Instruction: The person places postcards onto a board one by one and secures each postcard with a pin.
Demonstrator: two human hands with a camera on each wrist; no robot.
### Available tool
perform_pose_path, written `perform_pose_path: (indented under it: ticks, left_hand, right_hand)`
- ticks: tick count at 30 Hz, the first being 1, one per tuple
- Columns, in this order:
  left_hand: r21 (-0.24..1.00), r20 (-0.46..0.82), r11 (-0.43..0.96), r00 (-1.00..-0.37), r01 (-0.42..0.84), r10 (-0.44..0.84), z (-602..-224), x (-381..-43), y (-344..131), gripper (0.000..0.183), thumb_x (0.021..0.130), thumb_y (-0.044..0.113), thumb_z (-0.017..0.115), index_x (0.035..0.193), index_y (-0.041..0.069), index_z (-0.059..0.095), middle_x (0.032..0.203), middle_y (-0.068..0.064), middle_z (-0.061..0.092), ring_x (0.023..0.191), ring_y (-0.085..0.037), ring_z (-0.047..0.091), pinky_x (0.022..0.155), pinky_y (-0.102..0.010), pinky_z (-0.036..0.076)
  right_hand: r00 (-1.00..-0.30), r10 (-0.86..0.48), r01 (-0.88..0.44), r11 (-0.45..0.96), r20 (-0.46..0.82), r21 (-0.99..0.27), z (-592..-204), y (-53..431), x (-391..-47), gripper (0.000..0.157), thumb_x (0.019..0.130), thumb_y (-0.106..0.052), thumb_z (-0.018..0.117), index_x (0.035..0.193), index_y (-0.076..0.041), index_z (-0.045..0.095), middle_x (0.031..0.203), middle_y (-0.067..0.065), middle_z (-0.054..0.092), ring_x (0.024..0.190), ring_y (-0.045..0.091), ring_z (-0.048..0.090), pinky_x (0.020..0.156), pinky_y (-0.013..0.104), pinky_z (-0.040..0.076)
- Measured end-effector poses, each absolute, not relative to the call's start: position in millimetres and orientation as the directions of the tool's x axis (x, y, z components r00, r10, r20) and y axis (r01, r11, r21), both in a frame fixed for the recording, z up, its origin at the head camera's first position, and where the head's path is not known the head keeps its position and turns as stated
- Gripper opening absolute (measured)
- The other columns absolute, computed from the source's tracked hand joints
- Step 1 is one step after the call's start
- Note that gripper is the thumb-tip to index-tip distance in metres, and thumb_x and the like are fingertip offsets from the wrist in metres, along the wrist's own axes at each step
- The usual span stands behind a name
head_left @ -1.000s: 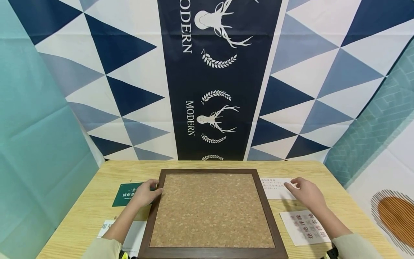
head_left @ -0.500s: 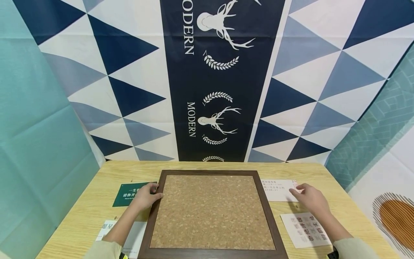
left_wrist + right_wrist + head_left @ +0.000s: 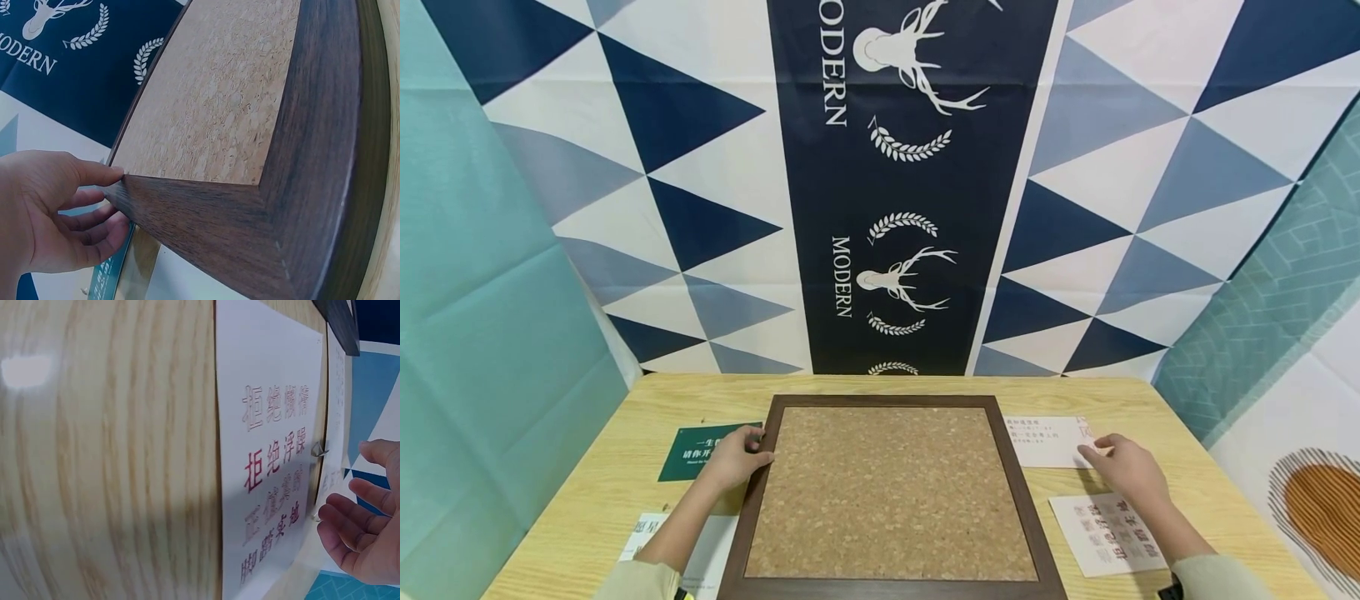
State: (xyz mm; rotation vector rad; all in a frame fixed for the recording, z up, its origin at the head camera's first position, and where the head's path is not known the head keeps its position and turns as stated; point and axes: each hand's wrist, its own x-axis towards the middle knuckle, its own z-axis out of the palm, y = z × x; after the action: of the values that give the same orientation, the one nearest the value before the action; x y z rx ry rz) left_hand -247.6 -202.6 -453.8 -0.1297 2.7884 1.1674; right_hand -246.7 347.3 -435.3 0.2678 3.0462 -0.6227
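Note:
A cork board with a dark brown wooden frame lies flat on the table in the head view. My left hand holds the frame's left side, thumb on its top face and fingers curled at its outer edge, as the left wrist view shows the hand at the frame. My right hand is to the right of the board, fingers loosely bent, holding nothing. Its fingertips hover by the right end of a white card with printed characters. Below that hand lies a second white card with red characters.
A green card lies left of the board, partly behind my left hand. Nearer me, a white card is partly covered by my forearm. In the right wrist view, a small shiny piece lies between the two white cards. A patterned cloth hangs behind the table.
My right hand has shifted to the right and slightly nearer me, off the upper white card's middle. My left hand has stayed on the frame's left side; the board lies in nearly the same place.

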Motion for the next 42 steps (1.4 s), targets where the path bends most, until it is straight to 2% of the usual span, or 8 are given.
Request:
perform_pose_path:
  ticks: [15,23,27,33,38,42]
  left_hand:
    - [0.717,-0.141,0.685,-0.989,-0.129,-0.039,-452.4,-246.5,-201.3,0.047,0.087,0.013,0.064,0.128,-0.007,0.048,0.107,-0.02,0.057,0.09,-0.025,0.056,0.068,-0.033,0.048]
    - [0.715,-0.142,0.687,-0.989,-0.133,-0.044,-453.0,-247.3,-202.0,0.047,0.087,0.012,0.064,0.126,-0.007,0.049,0.106,-0.02,0.058,0.09,-0.025,0.057,0.068,-0.033,0.048]
    - [0.718,-0.146,0.682,-0.988,-0.14,-0.048,-454.4,-248.6,-202.4,0.047,0.086,0.013,0.065,0.126,-0.006,0.049,0.106,-0.019,0.057,0.089,-0.025,0.056,0.067,-0.032,0.048]
    - [0.718,-0.152,0.68,-0.987,-0.147,-0.053,-458.0,-251.3,-203.3,0.047,0.086,0.013,0.065,0.127,-0.005,0.049,0.106,-0.018,0.058,0.09,-0.025,0.056,0.068,-0.033,0.048]
    - [0.716,-0.151,0.683,-0.987,-0.144,-0.05,-458.4,-252.4,-203.3,0.047,0.086,0.014,0.065,0.127,-0.005,0.049,0.107,-0.019,0.058,0.092,-0.026,0.057,0.07,-0.034,0.049]
    - [0.717,-0.15,0.682,-0.987,-0.147,-0.056,-457.6,-251.6,-203.4,0.047,0.086,0.013,0.065,0.127,-0.005,0.05,0.107,-0.018,0.058,0.093,-0.026,0.057,0.071,-0.034,0.049]
  right_hand:
    - [-0.965,0.239,0.261,0.874,-0.106,-0.409,-447.3,351.5,-252.1,0.062,0.091,-0.039,0.052,0.119,0.017,0.047,0.114,0.037,0.053,0.098,0.048,0.054,0.079,0.052,0.045]
    - [-0.952,0.273,0.306,0.864,-0.138,-0.399,-450.8,352.0,-257.2,0.062,0.091,-0.037,0.053,0.12,0.018,0.046,0.117,0.038,0.05,0.1,0.048,0.052,0.083,0.055,0.043]
    - [-0.951,0.281,0.31,0.864,-0.132,-0.397,-452.3,353.4,-259.2,0.058,0.09,-0.035,0.055,0.115,0.018,0.049,0.108,0.035,0.055,0.089,0.04,0.055,0.077,0.051,0.045]
    - [-0.95,0.282,0.313,0.87,-0.138,-0.38,-453.0,354.5,-259.2,0.052,0.087,-0.034,0.06,0.103,0.015,0.055,0.087,0.024,0.06,0.074,0.027,0.051,0.063,0.037,0.042]
    - [-0.949,0.285,0.314,0.874,-0.132,-0.371,-452.6,354.7,-258.1,0.044,0.086,-0.034,0.061,0.09,0.01,0.061,0.071,0.012,0.057,0.066,0.022,0.049,0.055,0.03,0.035]
    - [-0.948,0.29,0.318,0.868,-0.131,-0.38,-452.9,353.7,-258.1,0.042,0.085,-0.033,0.061,0.086,0.009,0.062,0.068,0.01,0.055,0.065,0.021,0.048,0.054,0.029,0.034]
